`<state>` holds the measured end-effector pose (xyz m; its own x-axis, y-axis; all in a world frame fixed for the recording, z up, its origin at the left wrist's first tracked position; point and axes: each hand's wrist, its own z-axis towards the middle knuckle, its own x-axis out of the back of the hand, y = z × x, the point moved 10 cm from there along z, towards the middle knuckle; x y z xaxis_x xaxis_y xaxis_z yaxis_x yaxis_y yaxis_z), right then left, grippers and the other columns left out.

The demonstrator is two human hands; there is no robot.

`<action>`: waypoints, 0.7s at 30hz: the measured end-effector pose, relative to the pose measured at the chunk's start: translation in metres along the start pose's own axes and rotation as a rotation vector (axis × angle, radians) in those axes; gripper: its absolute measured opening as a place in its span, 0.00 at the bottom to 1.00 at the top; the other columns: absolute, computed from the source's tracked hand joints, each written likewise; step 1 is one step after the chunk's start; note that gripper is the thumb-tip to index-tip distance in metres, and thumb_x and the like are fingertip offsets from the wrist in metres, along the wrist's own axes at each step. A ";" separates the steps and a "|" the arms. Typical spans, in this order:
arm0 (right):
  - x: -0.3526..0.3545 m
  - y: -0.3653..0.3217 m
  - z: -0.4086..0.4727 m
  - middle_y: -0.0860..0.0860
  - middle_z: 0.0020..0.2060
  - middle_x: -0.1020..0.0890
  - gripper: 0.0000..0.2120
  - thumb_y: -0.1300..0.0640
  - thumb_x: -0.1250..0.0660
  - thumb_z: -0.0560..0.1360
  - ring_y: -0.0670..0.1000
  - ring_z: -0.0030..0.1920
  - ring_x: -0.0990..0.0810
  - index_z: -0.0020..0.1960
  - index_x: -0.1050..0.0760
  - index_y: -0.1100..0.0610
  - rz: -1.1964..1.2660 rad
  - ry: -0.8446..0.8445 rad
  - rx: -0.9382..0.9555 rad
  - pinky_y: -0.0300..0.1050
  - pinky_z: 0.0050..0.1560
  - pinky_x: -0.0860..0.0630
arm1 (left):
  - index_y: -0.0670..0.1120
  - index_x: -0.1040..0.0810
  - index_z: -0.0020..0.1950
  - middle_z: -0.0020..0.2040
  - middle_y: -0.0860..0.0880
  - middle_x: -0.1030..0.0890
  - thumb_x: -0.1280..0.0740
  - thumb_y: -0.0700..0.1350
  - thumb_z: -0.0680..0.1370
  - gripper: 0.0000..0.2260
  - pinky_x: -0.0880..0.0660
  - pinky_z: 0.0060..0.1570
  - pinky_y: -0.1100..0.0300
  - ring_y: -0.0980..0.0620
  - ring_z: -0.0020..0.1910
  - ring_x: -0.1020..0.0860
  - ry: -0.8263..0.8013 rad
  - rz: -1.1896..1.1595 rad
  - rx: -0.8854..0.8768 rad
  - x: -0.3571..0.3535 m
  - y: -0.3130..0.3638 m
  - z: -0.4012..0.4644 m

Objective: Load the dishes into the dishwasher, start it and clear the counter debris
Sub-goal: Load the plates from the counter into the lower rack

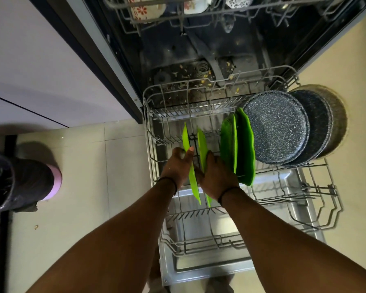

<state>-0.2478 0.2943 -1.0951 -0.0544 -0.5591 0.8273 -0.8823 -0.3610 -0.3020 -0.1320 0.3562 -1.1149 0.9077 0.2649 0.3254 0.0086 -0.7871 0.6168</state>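
Loading: slotting green plates into the lower rack (154,115).
Left hand (175,163) is gripping one plate (191,176), right hand (217,176) another (201,144); next, seating both upright between tines.

Plates (244,144) upright in lower rack (317,199), pans (277,127) at right.

— What is the lower rack (317,193) made of?
— Thin coated wire, pale grey and smooth. The open door (201,265) under it is brushed metal with a dull sheen.
— And the green plates (244,149)?
— They look like plastic, smooth and slightly glossy. The round pans (277,127) beside them have a dark, matt, speckled stone-like coating.
— The floor (123,187)?
— Pale tiles, smooth, with a faint gloss.
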 end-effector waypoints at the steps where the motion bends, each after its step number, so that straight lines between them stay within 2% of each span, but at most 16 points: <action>1: -0.002 0.002 -0.005 0.59 0.65 0.29 0.35 0.37 0.45 0.77 0.62 0.62 0.27 0.75 0.44 0.59 0.006 -0.033 -0.007 0.51 0.53 0.27 | 0.52 0.31 0.60 0.54 0.44 0.21 0.44 0.68 0.76 0.23 0.23 0.54 0.41 0.41 0.52 0.20 -0.001 0.051 0.003 0.001 -0.002 0.000; 4: 0.010 0.001 -0.011 0.60 0.66 0.30 0.36 0.36 0.44 0.77 0.61 0.64 0.28 0.77 0.48 0.56 0.081 -0.020 -0.005 0.53 0.55 0.27 | 0.51 0.29 0.62 0.56 0.43 0.20 0.44 0.66 0.76 0.24 0.22 0.53 0.43 0.41 0.53 0.19 0.017 0.146 -0.011 0.006 0.007 -0.003; 8: 0.032 -0.008 -0.008 0.58 0.60 0.25 0.31 0.39 0.41 0.77 0.61 0.58 0.24 0.74 0.41 0.53 0.085 0.047 0.060 0.51 0.48 0.26 | 0.50 0.26 0.56 0.52 0.42 0.18 0.41 0.63 0.76 0.19 0.21 0.49 0.45 0.41 0.48 0.18 0.053 0.173 -0.063 0.014 0.022 -0.001; 12: 0.025 0.002 -0.023 0.55 0.60 0.23 0.27 0.40 0.40 0.76 0.59 0.58 0.23 0.70 0.36 0.51 0.050 0.042 0.039 0.50 0.48 0.26 | 0.48 0.26 0.48 0.44 0.45 0.18 0.43 0.70 0.71 0.26 0.20 0.47 0.46 0.43 0.43 0.18 0.078 0.178 -0.058 0.013 -0.001 -0.014; 17: 0.028 0.009 -0.040 0.55 0.62 0.24 0.26 0.42 0.39 0.77 0.58 0.61 0.24 0.71 0.36 0.53 0.042 0.045 0.020 0.51 0.52 0.26 | 0.47 0.24 0.54 0.48 0.44 0.17 0.43 0.63 0.78 0.21 0.22 0.49 0.49 0.42 0.46 0.19 0.149 0.265 -0.072 0.028 -0.014 -0.031; 21: 0.036 0.006 -0.061 0.56 0.63 0.24 0.25 0.43 0.38 0.77 0.59 0.61 0.24 0.70 0.35 0.54 0.075 0.029 0.019 0.51 0.54 0.26 | 0.48 0.24 0.55 0.50 0.44 0.18 0.43 0.60 0.80 0.18 0.23 0.51 0.50 0.41 0.49 0.20 0.176 0.326 -0.074 0.045 -0.011 -0.059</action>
<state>-0.2840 0.3173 -1.0380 -0.1337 -0.5632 0.8154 -0.8661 -0.3336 -0.3724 -0.1162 0.4095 -1.0643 0.7720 0.1037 0.6270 -0.3049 -0.8052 0.5086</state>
